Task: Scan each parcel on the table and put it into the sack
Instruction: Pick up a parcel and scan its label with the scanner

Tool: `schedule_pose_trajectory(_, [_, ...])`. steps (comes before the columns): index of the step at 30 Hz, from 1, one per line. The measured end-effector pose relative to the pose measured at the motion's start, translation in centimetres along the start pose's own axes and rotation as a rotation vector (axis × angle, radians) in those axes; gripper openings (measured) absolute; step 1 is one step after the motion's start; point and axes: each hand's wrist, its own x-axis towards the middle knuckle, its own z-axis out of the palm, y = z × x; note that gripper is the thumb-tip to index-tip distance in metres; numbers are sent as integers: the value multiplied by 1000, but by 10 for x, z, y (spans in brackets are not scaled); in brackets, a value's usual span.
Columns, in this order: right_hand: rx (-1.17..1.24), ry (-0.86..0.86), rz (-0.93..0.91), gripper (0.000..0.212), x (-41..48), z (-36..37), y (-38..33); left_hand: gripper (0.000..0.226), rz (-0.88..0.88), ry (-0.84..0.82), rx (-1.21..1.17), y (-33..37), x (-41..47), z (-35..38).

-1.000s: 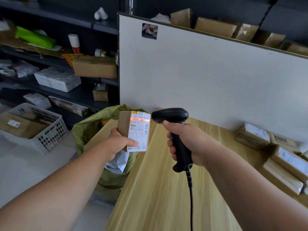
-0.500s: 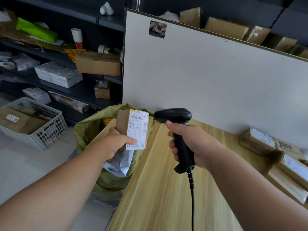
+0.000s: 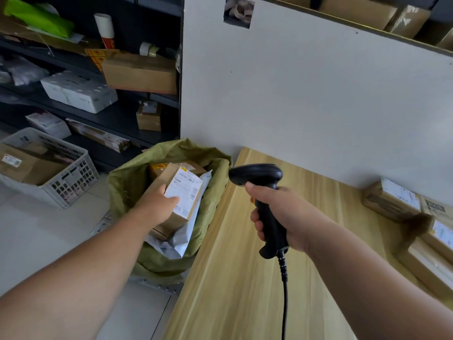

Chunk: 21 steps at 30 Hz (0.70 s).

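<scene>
My left hand [image 3: 160, 201] grips a small cardboard parcel [image 3: 182, 201] with a white label, held tilted over the open mouth of the green sack [image 3: 127, 187], which stands on the floor left of the wooden table [image 3: 245, 278]. Other boxes and a grey mailer bag lie inside the sack. My right hand [image 3: 282, 214] grips a black corded barcode scanner [image 3: 259, 177] above the table's left part, its head pointing left. Several more labelled parcels [image 3: 392, 201] lie at the table's right edge.
A white board [image 3: 306, 94] stands upright along the table's back. Dark shelves [image 3: 85, 104] with boxes fill the left background. A white plastic crate [image 3: 71, 177] with cartons sits on the floor left of the sack.
My left hand has carried the parcel down and left, from in front of the scanner into the sack's mouth. The red scan light on the label is gone. The scanner stays roughly in place.
</scene>
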Motion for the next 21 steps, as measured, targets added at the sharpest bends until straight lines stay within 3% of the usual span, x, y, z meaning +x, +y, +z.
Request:
schedule_pose_trajectory(14, [-21,1,100,32,42,-6,30,61,15,70,318,3,37,58])
schedule_pose_trajectory(18, [-13,36,74,32,29,-29,35,70,35,29,258,9,31,63])
schedule_pose_trajectory(21, [28,75,51,32,15,-55,42,85,110,160,311,19,18,64])
